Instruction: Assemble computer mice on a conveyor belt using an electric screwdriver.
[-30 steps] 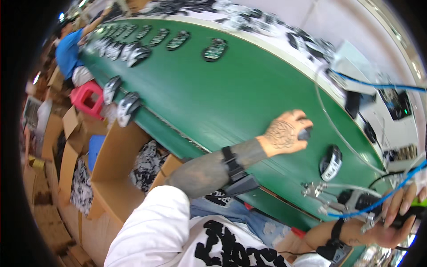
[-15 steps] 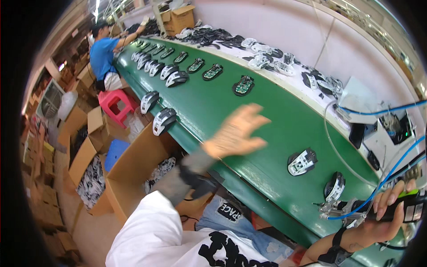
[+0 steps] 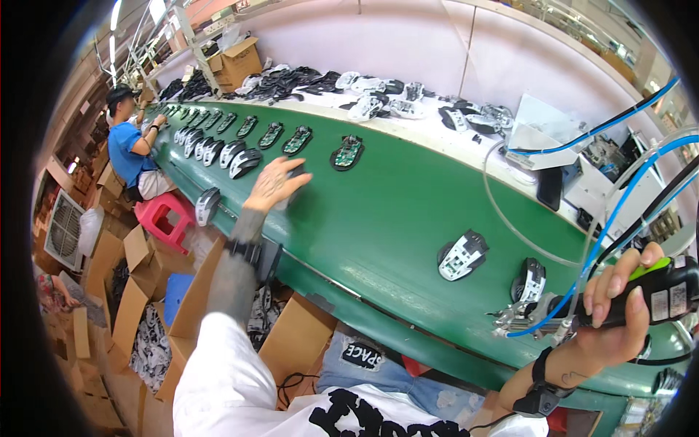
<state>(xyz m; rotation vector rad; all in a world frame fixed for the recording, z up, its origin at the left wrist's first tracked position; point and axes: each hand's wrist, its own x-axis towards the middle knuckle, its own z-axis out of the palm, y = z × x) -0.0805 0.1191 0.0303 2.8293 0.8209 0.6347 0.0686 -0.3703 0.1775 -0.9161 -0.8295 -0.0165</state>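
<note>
My left hand is over the green conveyor belt, its fingers closed round a grey-and-black computer mouse that is blurred and mostly covered by the hand. Another assembled mouse lies on the near edge, left of that hand. At the right, my right hand grips a black power screwdriver with a green lever and a metal nose pointing left. Just beyond the nose lies a black-and-white mouse. A mouse with its white inner frame showing lies farther left.
Mouse bases with green circuit boards line the belt's far side, beside a row of mice. White shells cover the back shelf. Blue air hoses hang at right. A co-worker sits far left by a pink stool; cardboard boxes stand below.
My left hand has reached left and picked up the nearer of two mice at the belt's near edge. The view has swung; my right hand still holds the screwdriver.
</note>
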